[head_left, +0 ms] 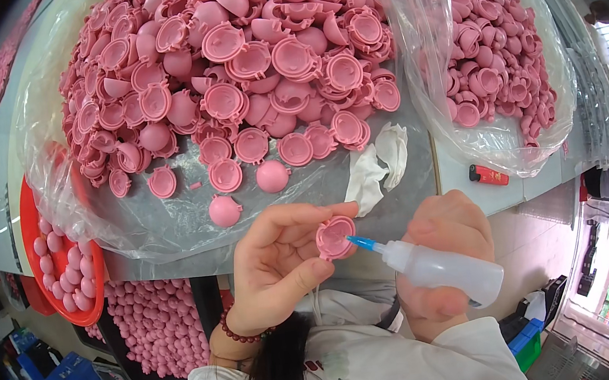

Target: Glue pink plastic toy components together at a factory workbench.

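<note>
Heap of pink half shells [231,71] fills the clear plastic sheet [136,231] across the table [469,186]; a second heap sits in a clear bag [499,55] to the right. A red basin [30,221] of pink balls stands at the left edge. A crumpled white cloth [380,162] lies just above the hands, and a small red tool [488,176] lies to its right.

Left hand [282,260]: closed on one pink half shell [335,237], pinched at the rim between thumb and fingertips, held in front of the table edge and below the heap. The shell's hollow side faces right, toward the bottle; it is round, so no long axis shows.

Right hand [439,250]: wrapped around a white squeeze bottle [445,270]. The bottle's long axis runs from lower right to upper left, and its blue nozzle [361,243] touches, or nearly touches, the shell's rim.

Judgement: the step in hand is dosing liquid, likely glue, onto the shell. The next move calls for a light squeeze, with the tip kept on the rim while the left fingers turn the shell.
</note>
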